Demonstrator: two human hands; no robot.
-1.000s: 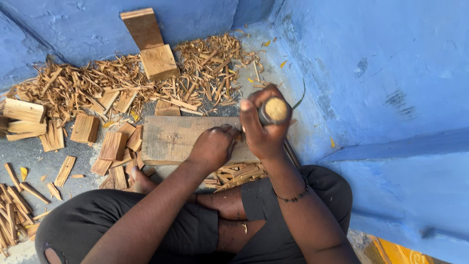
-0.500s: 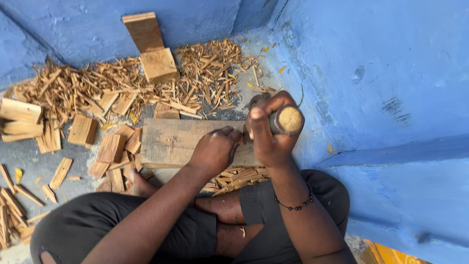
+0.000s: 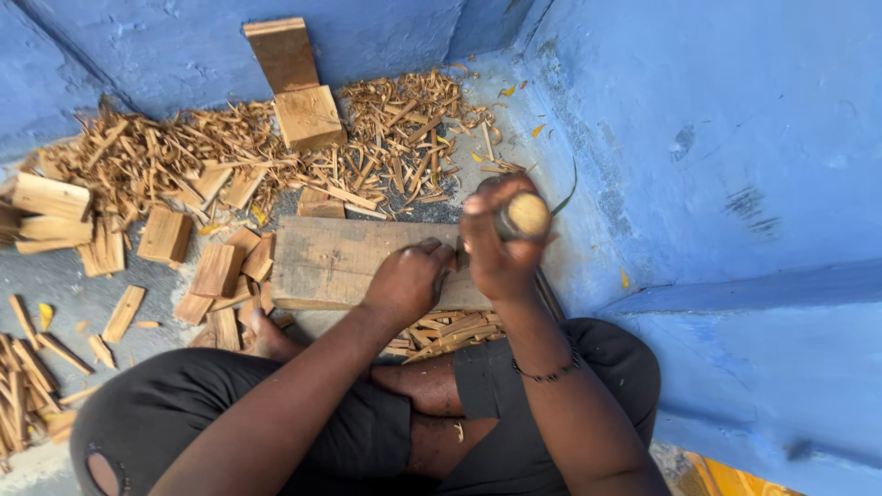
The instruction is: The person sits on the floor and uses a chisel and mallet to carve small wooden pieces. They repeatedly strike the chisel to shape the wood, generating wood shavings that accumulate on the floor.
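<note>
Two hands over wood plank [image 3: 335, 262] on floor, head view. Right hand [image 3: 496, 248] fisted round wooden handle [image 3: 525, 216] of cutting tool, blade hidden. Left hand [image 3: 409, 280] curled on plank, seemingly steadying small piece; cannot tell. Step: splitting wood into sticks. Next stroke needs left fingers clear. Shavings [image 3: 184, 152], blocks [image 3: 308, 115] beyond.

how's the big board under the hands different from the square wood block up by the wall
The flat board is long, wide and greyish, lying in front of the knees under the left hand. The square block is smaller, thicker and paler, sitting on shavings by the blue wall, untouched. Both are sawn wood.
</note>
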